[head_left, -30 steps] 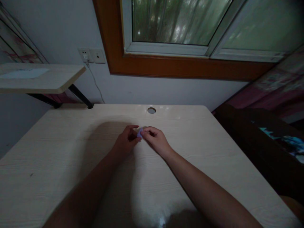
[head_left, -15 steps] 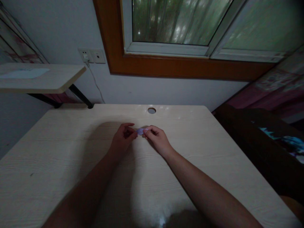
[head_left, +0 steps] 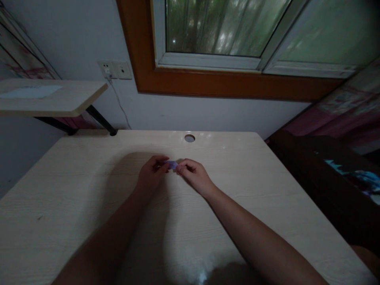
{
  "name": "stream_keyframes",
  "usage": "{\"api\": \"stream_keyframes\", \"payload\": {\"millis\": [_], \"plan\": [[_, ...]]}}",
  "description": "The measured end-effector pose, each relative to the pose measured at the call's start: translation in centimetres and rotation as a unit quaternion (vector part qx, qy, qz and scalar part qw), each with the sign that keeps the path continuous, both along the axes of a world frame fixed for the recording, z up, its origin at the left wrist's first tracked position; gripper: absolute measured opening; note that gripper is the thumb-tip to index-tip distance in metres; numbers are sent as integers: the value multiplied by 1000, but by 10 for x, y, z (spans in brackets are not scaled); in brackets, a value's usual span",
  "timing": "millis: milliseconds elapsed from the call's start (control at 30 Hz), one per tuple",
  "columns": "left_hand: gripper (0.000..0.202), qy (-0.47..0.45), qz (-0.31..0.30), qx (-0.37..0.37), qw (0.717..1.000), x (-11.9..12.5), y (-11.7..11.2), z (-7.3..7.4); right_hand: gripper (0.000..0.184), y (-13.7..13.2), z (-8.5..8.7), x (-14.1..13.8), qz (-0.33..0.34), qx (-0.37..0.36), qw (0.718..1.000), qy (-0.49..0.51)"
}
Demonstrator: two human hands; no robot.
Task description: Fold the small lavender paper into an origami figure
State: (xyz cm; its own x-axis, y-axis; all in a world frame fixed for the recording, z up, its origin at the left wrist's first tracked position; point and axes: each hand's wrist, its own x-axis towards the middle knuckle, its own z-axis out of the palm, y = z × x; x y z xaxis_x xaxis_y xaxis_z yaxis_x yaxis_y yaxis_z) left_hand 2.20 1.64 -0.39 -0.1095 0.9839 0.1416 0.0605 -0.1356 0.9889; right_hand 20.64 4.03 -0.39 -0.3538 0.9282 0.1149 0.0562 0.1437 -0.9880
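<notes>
A small piece of purple folded paper (head_left: 173, 164) is stretched between my two hands, just above or on the pale wooden desk (head_left: 225, 221). My left hand (head_left: 151, 172) pinches its left end between thumb and fingers. At its right end, my right hand (head_left: 194, 174) grips it with thumb and forefinger, the other fingers curled in. Fingertips cover both ends of the paper, so only its middle shows.
A round cable hole (head_left: 189, 138) lies beyond my hands near the desk's back edge. On the left, a raised shelf (head_left: 71, 99) on black legs (head_left: 102, 120) holds a white sheet (head_left: 31, 92). A plugged cable (head_left: 120, 103) hangs from the wall socket (head_left: 114, 70).
The purple paper has shifted slightly left, further into my left hand's grip. My right hand has moved a little left, and the paper's visible shape looks more angular.
</notes>
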Motion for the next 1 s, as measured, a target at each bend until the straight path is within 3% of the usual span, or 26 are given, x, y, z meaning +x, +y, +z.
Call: {"api": "stream_keyframes", "payload": {"millis": [333,1000], "plan": [[21,59,-39,29,997,0,-2,3,22,0,2,1,3,7,1000,-10],[15,80,-46,59,994,-2,-2,4,23,1,0,0,-3,2,1000,-11]]}}
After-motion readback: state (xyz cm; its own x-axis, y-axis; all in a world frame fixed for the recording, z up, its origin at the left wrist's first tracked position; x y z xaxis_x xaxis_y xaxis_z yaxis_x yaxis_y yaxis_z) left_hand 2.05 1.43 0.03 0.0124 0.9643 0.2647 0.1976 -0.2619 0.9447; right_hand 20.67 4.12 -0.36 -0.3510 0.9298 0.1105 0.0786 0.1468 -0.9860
